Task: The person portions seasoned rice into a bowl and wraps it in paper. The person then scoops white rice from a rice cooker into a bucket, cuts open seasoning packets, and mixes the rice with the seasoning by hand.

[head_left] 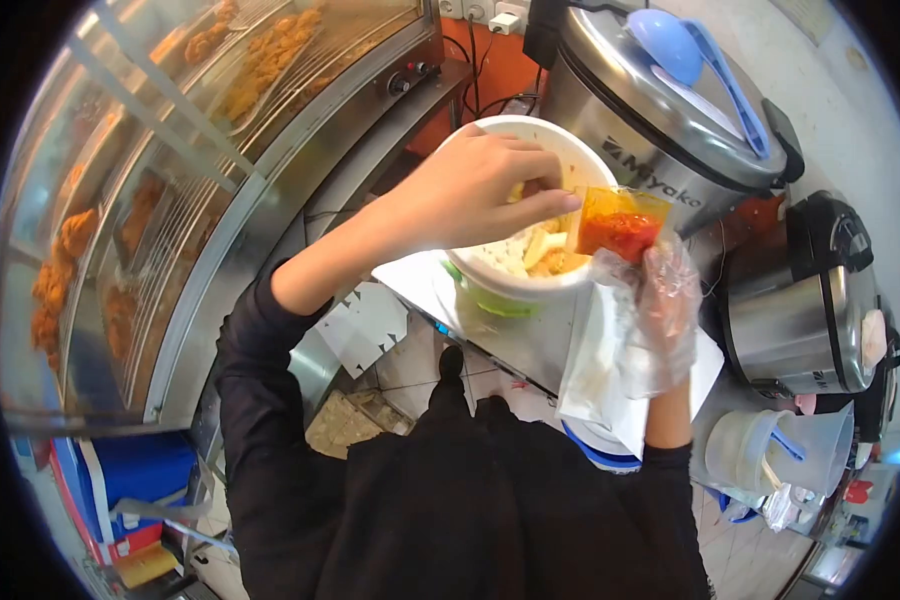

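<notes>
A small clear plastic bag of red sauce (618, 232) is held upright over the right side of a white tub (515, 284). My right hand (667, 300), in a loose clear plastic glove, grips the bag from below. My bare left hand (485, 190) reaches across the tub, its thumb and fingers closed at the bag's upper left edge. Inside the tub lie pale yellow pieces (548, 245), partly hidden by my left hand; I cannot make out what they are. White paper sheets (610, 385) lie beneath my right hand.
A glass display case (160, 230) with fried chicken (270, 60) stands on the left. Behind the tub is a large rice cooker (610, 110) with a blue ladle (670, 45) on its lid. Another cooker (795, 320) and plastic containers (740, 450) stand on the right.
</notes>
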`<state>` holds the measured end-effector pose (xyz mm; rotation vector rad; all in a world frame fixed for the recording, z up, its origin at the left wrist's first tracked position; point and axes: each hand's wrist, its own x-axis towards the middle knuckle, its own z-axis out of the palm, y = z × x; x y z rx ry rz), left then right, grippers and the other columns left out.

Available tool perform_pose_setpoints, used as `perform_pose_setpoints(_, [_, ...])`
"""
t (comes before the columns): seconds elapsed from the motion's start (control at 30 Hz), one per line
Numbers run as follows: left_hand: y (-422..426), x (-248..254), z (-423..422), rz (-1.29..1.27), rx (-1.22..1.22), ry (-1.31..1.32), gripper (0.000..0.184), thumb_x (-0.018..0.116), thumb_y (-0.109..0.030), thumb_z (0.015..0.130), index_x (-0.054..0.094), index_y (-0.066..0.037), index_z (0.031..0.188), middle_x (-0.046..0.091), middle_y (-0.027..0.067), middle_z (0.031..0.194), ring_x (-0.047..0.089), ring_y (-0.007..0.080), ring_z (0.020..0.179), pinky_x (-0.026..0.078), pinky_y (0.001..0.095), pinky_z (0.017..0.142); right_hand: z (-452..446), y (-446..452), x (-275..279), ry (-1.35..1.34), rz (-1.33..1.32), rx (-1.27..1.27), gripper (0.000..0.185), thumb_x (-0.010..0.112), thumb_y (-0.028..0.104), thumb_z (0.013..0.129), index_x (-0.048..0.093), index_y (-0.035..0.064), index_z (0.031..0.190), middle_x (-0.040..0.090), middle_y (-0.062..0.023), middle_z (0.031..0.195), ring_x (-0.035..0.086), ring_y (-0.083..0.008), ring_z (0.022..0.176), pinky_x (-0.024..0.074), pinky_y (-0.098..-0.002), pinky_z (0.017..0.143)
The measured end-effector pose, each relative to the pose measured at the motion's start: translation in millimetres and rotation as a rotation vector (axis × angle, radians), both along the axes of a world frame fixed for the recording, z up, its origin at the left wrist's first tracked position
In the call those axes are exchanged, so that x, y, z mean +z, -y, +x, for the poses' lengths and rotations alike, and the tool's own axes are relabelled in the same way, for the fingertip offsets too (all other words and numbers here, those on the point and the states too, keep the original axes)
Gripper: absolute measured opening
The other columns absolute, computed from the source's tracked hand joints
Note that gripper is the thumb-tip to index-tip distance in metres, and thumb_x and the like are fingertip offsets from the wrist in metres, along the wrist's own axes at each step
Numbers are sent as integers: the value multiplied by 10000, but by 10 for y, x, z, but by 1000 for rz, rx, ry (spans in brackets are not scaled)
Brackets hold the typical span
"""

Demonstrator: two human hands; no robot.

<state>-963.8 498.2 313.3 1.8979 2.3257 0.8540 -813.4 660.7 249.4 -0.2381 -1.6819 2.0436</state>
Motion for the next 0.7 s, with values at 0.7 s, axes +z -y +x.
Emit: perform_pose_setpoints(0.7, [-40,-900,-1145,62,-321,-90,166,670,-227,645,628,-120,765,520,-24,758,461,159,801,337,318,756,-1383,135,3,752,1204,499,105,600,108,635,597,13,680,564,-167,651,554,-290,600,441,-341,561])
